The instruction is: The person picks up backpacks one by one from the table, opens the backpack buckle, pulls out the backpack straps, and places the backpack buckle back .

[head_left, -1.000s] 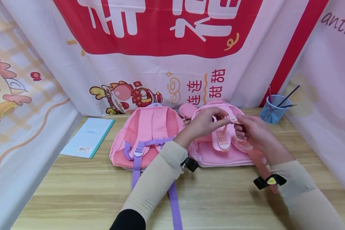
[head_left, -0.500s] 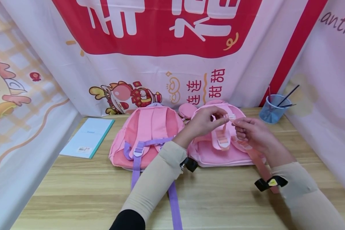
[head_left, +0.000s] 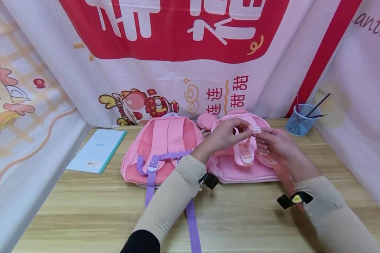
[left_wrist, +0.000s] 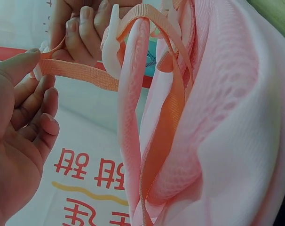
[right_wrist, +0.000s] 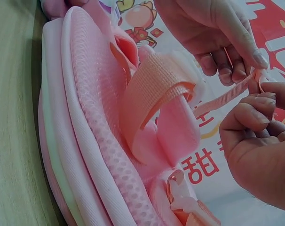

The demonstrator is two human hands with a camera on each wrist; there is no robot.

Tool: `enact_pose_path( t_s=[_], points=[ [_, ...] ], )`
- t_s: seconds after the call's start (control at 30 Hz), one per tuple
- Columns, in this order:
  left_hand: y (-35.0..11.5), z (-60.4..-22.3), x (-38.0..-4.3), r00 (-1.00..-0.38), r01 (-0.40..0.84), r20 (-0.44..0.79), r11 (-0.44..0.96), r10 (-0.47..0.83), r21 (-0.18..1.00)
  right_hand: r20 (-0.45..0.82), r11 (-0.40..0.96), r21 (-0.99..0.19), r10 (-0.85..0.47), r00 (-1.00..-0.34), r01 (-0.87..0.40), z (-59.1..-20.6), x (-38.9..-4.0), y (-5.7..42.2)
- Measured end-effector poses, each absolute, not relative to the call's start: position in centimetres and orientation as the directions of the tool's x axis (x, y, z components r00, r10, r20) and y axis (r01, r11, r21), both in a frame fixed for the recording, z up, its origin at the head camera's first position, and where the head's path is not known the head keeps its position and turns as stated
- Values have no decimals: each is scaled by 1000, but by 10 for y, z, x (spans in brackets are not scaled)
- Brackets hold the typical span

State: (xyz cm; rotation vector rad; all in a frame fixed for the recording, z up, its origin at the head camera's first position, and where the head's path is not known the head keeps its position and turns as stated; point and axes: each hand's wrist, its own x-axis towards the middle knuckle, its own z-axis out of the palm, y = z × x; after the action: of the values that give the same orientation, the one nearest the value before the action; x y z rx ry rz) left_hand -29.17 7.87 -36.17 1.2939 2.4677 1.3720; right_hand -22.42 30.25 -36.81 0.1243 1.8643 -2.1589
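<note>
A pink backpack (head_left: 228,172) with orange straps stands at the back of the table, its strap side facing me. Over it, my left hand (head_left: 229,131) pinches a small white plastic buckle (head_left: 257,130) between thumb and fingers. A thin orange strap (left_wrist: 81,74) runs from that buckle to the backpack's shoulder strap (left_wrist: 133,84). My right hand (right_wrist: 255,141) meets the left one there, pinching the orange webbing at the buckle with curled fingers. How the webbing passes through the buckle is mostly hidden by fingertips. A white adjuster (head_left: 247,160) hangs lower on the shoulder strap.
Left of it stands a second pink backpack (head_left: 168,140) with purple straps (head_left: 193,225) trailing toward the front edge. A notebook (head_left: 98,151) lies at the far left. At the back right is a blue mesh cup (head_left: 301,121) with pencils. Printed curtains enclose the table (head_left: 92,218).
My right hand dipped slightly, showing more of the buckle half a second ago, then came back up and left against it. The left hand stays almost still, still pinching the buckle.
</note>
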Motion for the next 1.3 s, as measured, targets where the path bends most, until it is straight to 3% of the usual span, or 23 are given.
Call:
enact_pose_path(
  t_s=[0.67,1.13,1.3],
  points=[
    [80,-366,-293,-655,653,359,260,665,711,-285,-209,-921,-214,-934,329,-373,-225,313],
    [78,-367,-294,-619,680,354,252,701,689,-244,-215,-929,-257,-935,301,-368,-223,308],
    [77,-366,-294,-604,700,348,269,717,662,-267,-212,-926,-214,-940,311,-365,-223,307]
  ],
)
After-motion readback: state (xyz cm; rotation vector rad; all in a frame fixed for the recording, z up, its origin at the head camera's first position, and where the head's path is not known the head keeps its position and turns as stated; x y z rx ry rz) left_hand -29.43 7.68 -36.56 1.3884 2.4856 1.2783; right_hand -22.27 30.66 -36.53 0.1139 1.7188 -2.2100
